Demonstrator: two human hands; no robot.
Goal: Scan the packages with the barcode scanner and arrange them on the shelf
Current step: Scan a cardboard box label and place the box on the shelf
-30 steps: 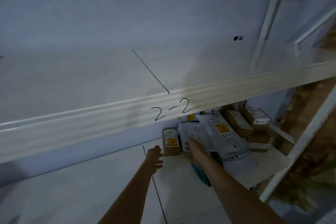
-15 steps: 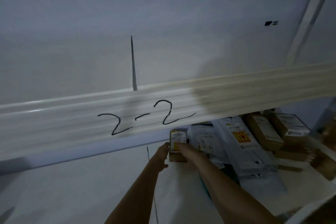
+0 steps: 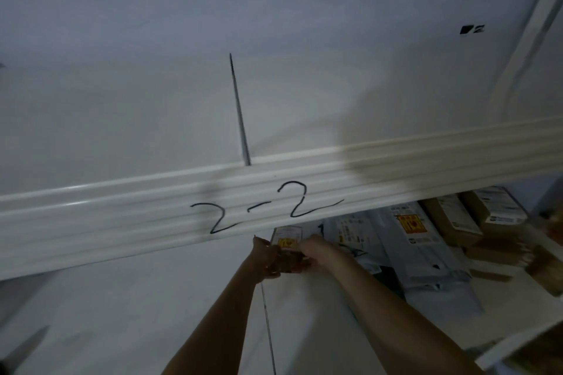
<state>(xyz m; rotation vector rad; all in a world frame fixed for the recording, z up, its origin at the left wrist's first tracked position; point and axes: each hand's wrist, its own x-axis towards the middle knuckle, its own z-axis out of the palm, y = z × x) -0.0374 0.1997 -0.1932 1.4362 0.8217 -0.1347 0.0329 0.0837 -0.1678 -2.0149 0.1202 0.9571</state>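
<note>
Shelf beam (image 3: 122, 222) above hands (image 3: 289, 256), mailers (image 3: 420, 240) alongside

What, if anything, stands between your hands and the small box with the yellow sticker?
Nothing visible does. The left hand and right hand already hold the small box from either side on the lower shelf, under the beam marked 2-2.

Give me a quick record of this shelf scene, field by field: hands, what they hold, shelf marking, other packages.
left hand: left hand grips the left side of the small box
right hand: right hand grips its right side
held item: small box, brown, white label with a yellow sticker, standing on the lower shelf
shelf marking: "2-2" handwritten on the shelf beam above
other packages: grey mailer bags to the right of the box; brown cartons further right
scanner: not in view
</note>
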